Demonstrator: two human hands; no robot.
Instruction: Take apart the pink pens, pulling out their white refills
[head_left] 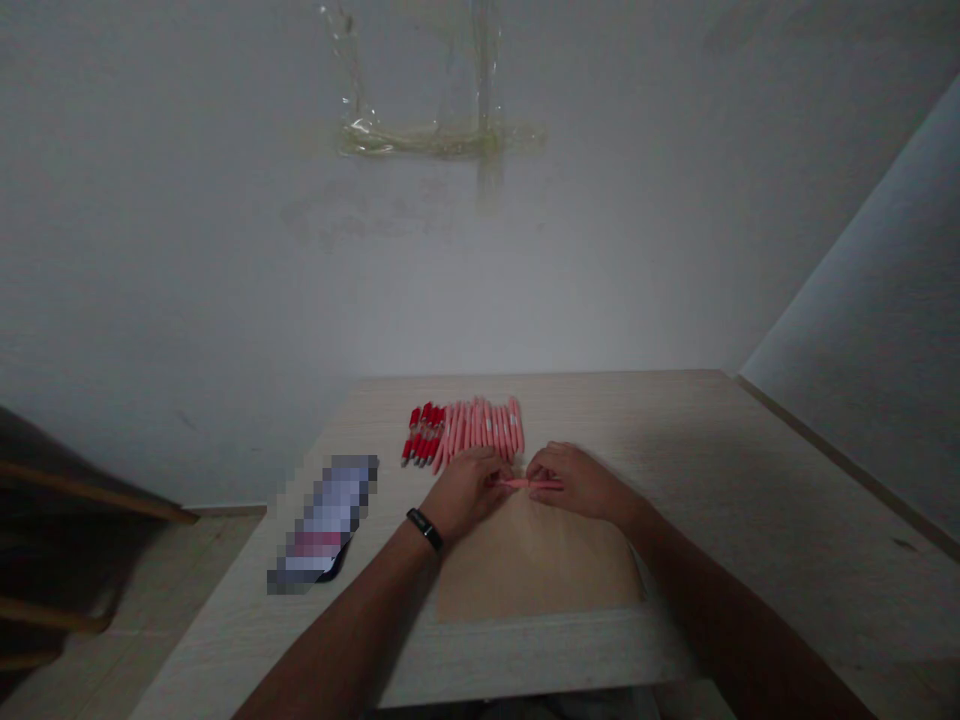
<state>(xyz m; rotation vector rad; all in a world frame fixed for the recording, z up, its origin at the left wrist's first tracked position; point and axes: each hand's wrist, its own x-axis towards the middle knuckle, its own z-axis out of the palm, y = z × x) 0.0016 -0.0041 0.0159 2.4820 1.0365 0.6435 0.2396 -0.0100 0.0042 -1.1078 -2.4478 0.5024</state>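
Right of the right hand (577, 482) the tabletop (750, 480) lies bare out to its edge by the side wall (885, 330), the widest open stretch. Just behind the left hand (465, 490) and the right hand, both pinched on one pink pen (536, 484), a row of pink pens (484, 428) and a cluster of red pieces (421, 435) bar the way to the back edge. On the left, a blurred object (324, 525) lies near the edge, with a free lane between it and the left forearm.

pen (536, 484): ends hidden under left hand (469, 492) and right hand (579, 482)
flat thing (324, 525), 8 o'clock: pixelated, unreadable
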